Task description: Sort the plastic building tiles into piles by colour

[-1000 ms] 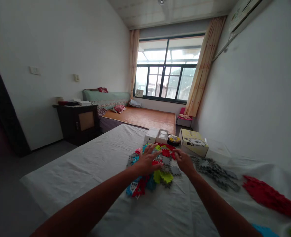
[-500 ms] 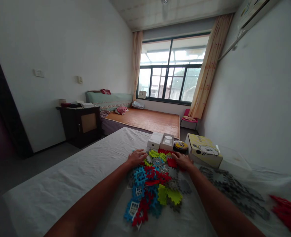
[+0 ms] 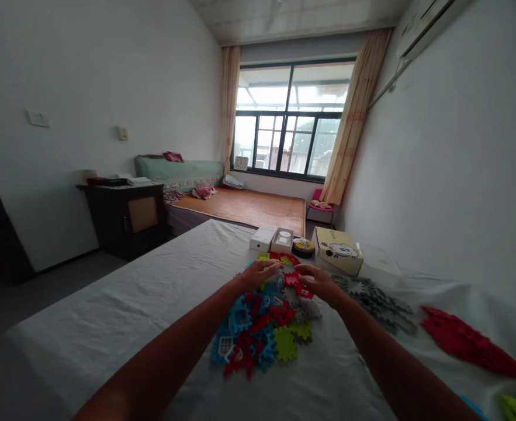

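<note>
A heap of interlocking puzzle tiles (image 3: 261, 318) in blue, red, lime green and grey lies on the white sheet (image 3: 161, 280). My left hand (image 3: 260, 273) reaches over the far left part of the heap, its fingers stretched toward the right. Opposite it, my right hand (image 3: 318, 283) hovers at the heap's right edge with fingers apart and bent, close to a red tile (image 3: 291, 279). Whether its fingertips touch that tile I cannot tell. Neither hand visibly holds a tile.
Behind the heap stand white boxes (image 3: 264, 238), a round black tin (image 3: 303, 247) and a yellow cartoon box (image 3: 339, 251). A clear plastic container (image 3: 379, 268) is beside them. Stacks of grey tiles (image 3: 371, 301) and red tiles (image 3: 468, 342) lie to the right.
My hands have moved closer together over the far part of the heap. The camera view has turned to the right, bringing more of the red stack into sight.
</note>
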Action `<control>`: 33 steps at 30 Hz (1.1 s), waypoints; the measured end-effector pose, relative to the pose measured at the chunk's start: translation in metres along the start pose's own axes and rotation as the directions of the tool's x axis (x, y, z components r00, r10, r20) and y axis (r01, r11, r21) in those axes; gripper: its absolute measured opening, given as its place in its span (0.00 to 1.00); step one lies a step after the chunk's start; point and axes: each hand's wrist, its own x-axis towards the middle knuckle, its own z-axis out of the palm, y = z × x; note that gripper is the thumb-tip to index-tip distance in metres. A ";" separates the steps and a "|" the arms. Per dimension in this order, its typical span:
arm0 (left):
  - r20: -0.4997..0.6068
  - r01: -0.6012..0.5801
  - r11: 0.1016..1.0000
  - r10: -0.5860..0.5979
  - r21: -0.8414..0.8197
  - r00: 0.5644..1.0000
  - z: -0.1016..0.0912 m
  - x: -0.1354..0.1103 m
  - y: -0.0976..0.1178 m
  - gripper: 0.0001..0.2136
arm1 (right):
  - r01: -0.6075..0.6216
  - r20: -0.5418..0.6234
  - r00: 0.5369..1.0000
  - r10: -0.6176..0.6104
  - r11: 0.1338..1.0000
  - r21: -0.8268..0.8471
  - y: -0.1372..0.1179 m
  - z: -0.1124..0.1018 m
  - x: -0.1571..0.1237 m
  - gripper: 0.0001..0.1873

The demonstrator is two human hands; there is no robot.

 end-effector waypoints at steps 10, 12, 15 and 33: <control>0.262 0.188 0.874 -0.330 0.448 0.907 -0.059 -0.136 0.022 0.49 | 0.155 0.191 0.975 -0.112 0.961 -0.228 -0.064 0.038 -0.123 0.43; 0.273 0.144 0.849 -0.317 0.508 0.908 -0.050 -0.155 0.020 0.54 | 0.119 0.141 0.986 -0.086 0.963 -0.241 -0.060 0.050 -0.129 0.43; 0.185 0.047 0.878 -0.153 0.477 0.971 -0.025 -0.152 0.024 0.46 | 0.096 0.054 0.995 -0.089 0.984 -0.151 -0.054 0.056 -0.116 0.33; 0.288 -0.204 0.904 0.096 0.376 0.953 0.007 -0.035 0.049 0.12 | 0.012 -0.224 0.974 0.027 0.985 0.171 -0.027 0.048 -0.101 0.25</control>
